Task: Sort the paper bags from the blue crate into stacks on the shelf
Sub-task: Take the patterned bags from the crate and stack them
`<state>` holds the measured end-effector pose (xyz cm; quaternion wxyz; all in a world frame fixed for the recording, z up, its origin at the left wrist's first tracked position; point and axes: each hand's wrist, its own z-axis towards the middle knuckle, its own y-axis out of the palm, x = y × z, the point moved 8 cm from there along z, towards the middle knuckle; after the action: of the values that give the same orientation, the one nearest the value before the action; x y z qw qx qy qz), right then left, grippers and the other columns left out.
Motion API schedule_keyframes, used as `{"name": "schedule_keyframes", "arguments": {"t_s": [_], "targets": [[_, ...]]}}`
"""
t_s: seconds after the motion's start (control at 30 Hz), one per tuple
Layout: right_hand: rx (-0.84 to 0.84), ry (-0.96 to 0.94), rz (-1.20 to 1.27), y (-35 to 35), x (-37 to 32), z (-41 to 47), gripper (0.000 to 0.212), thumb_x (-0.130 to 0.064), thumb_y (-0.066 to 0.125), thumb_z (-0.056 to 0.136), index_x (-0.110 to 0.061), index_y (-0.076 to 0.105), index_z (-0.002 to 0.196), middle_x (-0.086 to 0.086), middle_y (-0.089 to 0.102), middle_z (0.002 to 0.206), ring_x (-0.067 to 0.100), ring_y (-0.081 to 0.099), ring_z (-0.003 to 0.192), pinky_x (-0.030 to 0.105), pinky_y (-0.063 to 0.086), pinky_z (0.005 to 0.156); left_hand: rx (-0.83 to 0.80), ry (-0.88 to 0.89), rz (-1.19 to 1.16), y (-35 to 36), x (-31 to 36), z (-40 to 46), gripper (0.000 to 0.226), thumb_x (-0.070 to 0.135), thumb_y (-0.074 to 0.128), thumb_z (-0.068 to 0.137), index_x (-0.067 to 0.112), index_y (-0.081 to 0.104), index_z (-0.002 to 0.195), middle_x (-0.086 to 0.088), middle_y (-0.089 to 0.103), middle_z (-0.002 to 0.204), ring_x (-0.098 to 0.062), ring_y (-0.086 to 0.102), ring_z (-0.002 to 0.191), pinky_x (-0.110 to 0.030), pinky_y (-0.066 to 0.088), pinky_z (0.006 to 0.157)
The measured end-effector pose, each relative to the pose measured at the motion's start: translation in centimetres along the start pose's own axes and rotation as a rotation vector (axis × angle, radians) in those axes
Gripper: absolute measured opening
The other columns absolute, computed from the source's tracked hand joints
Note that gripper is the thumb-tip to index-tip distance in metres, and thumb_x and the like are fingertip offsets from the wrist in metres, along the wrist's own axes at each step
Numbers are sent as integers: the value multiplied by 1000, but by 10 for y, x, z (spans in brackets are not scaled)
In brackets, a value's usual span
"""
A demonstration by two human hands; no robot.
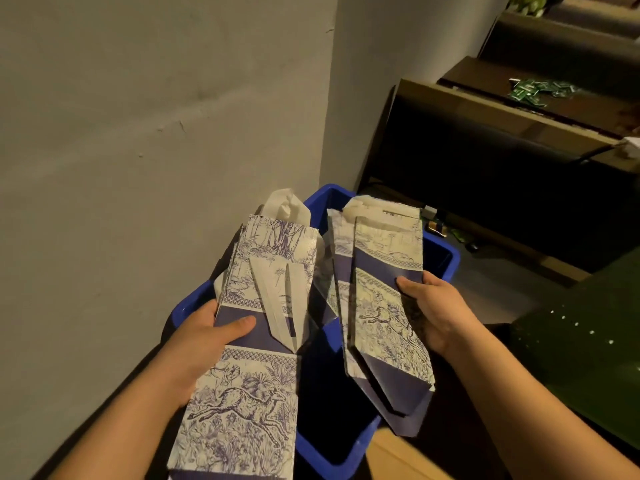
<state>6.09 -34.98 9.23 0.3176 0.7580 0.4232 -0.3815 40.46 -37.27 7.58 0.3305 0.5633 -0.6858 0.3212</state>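
Grey plaster wall [156, 116] fills the left and upper view; dim light, warm cast. Dark shelf [485, 150] runs along the right, its interior in shadow and contents not readable. Small green packets [530, 89] scattered on an upper ledge; print too small to make out. Dark green surface [588, 341] with pale dots at right edge, cut off by the frame; what it is cannot be told.

Blue crate [446, 258] sits low at centre, against the wall corner. Its near rim and most of its inside are covered by the bags held above it; the bottom is dark.

Left hand [204, 334] grips a flat folded paper bag [249, 393] at its left edge, thumb across a navy band, fingers hidden underneath. Bag: white with blue line-drawn foliage and a leaping animal, navy bands, folded base flap showing. Lower end cut off by the frame. White tissue [287, 206] shows past its far end.

Right hand [440, 313] holds a bundle of like-printed bags [384, 306] by the right edge, thumb on top; count unclear. Both lots are over the crate, apart from each other.
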Motion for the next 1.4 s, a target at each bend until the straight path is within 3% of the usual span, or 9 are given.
{"name": "schedule_keyframes", "arguments": {"t_s": [0.13,0.53,0.67,0.8,0.9,1.07,1.2,1.27,1.4], "targets": [[-69,-35,166,13,-10,-28,23,-5,54,103,-12,64,123,14,78,101,27,77,80,39,63,65,-31,7,0,10,2,-4,28,15,71,95,24,68,121,-3,80,106,-27,77,96,-48,60,86],[-23,-269,-227,63,9,-78,27,-15,60,103,-25,65,127,-9,76,115,11,72,105,45,55,101,13,39,-150,49,15,-25,19,42,63,98,30,69,112,-7,77,111,-26,70,103,-44,53,94],[11,-324,-354,66,10,-80,29,-17,59,103,-31,62,129,-17,73,118,1,69,106,37,55,100,21,54,-186,49,15,-31,52,68,47,95,27,72,115,-4,80,101,-24,73,101,-47,54,94],[5,-336,-409,67,15,-80,34,-24,60,103,-32,57,135,-18,68,127,4,65,116,40,52,105,-9,63,-293,54,12,-31,33,40,62,98,21,68,125,-8,79,110,-28,75,103,-50,54,97],[3,-301,-299,64,19,-82,33,-28,54,106,-27,56,138,-13,68,132,9,63,123,43,50,107,7,68,-247,52,8,-29,22,19,60,102,20,67,122,-8,78,110,-29,74,104,-52,55,98],[-138,-146,143,69,18,-87,25,-19,46,108,-18,67,120,7,77,115,24,74,103,48,57,93,10,23,-245,47,7,-27,24,33,57,104,26,67,124,-11,78,109,-34,74,105,-58,53,100],[-64,-284,-318,73,21,-84,16,-28,52,105,-38,65,105,2,66,122,22,65,111,51,51,103,67,32,-254,45,3,-23,43,50,53,99,27,62,134,-6,72,126,-30,69,115,-55,51,104],[-23,-382,-502,76,22,-84,6,-28,57,103,-31,61,106,4,59,121,23,59,108,47,50,98,96,67,-269,48,8,-27,32,44,51,102,26,67,124,-3,74,121,-26,69,114,-55,52,104],[-26,-433,-568,82,22,-79,40,-22,61,98,-42,49,131,-8,56,136,11,57,115,36,52,97,74,77,-306,52,15,-32,21,43,52,104,31,68,110,0,77,107,-18,72,101,-41,58,85]]}}
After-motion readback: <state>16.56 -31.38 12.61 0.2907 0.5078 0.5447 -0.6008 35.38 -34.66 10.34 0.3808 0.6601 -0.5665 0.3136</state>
